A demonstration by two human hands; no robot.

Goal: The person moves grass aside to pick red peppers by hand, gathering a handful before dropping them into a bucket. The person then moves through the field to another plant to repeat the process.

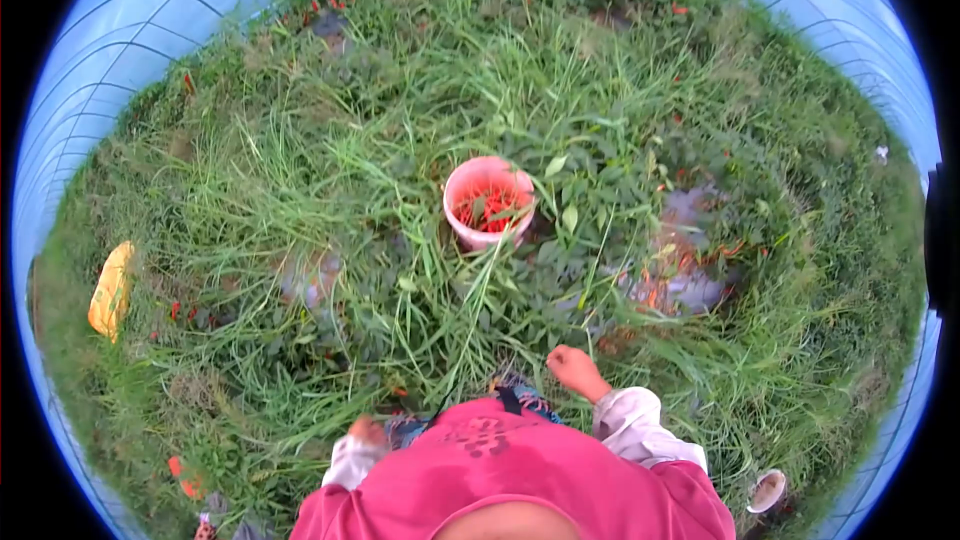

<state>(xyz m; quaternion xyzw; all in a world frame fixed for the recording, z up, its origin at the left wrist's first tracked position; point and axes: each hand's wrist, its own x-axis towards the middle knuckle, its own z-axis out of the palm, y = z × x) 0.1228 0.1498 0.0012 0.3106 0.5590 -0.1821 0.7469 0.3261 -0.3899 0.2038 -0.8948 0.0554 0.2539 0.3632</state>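
Note:
My right hand [576, 370] is above the grass and leaves just in front of my body, its fingers curled closed. Whatever may be inside that fist is hidden. Low beside my pink top, my left hand [368, 431] is smeared by motion, so its fingers do not show clearly. Ahead of both hands, touching neither, a pale pink bucket [461, 187] stands upright among the plants. Red chili peppers [492, 209] lie inside it, with a few green leaves on top.
Tall grass [270, 170] and leafy plants cover the ground. Dark plastic sheeting [690, 290] shows at the right. A yellow sack [111, 290] lies far left, and a white container [767, 491] sits at lower right. Blue ribbed greenhouse walls [140, 10] curve around.

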